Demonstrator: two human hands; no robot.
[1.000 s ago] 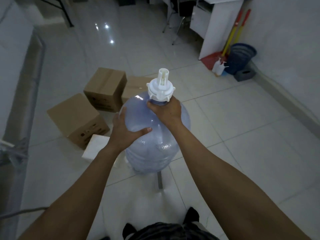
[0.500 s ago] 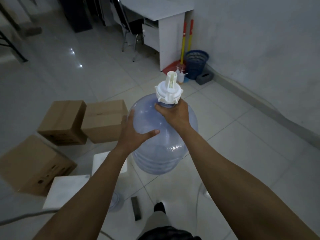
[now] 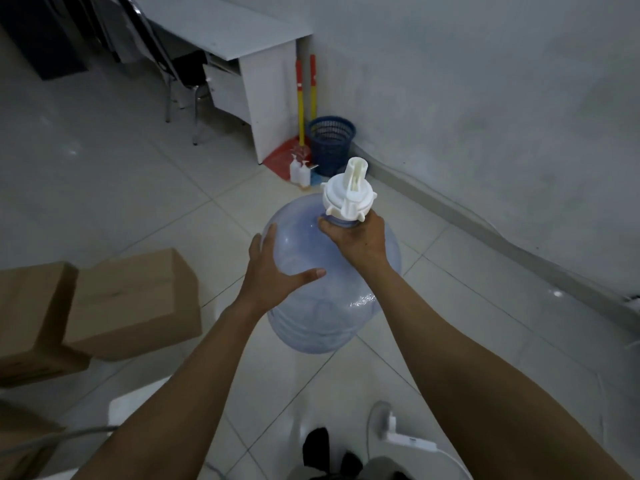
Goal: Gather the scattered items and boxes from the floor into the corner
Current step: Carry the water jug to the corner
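Beyond the right hand point(image 3: 356, 237), a white desk point(image 3: 242, 32) stands against the wall, with a blue basket point(image 3: 331, 143) and two red-and-yellow handles point(image 3: 299, 98) beside it. Two white pump bottles point(image 3: 295, 169) stand on the floor just past the hand. A white power strip point(image 3: 408, 441) lies on the floor behind it, nearer the person.

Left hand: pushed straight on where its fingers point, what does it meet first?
Left hand lies flat on the water jug; beyond its shoulder, probably only floor before the white desk; depth unclear.

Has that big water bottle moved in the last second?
Yes: the water bottle has been carried away from the cardboard boxes, toward the blue basket.
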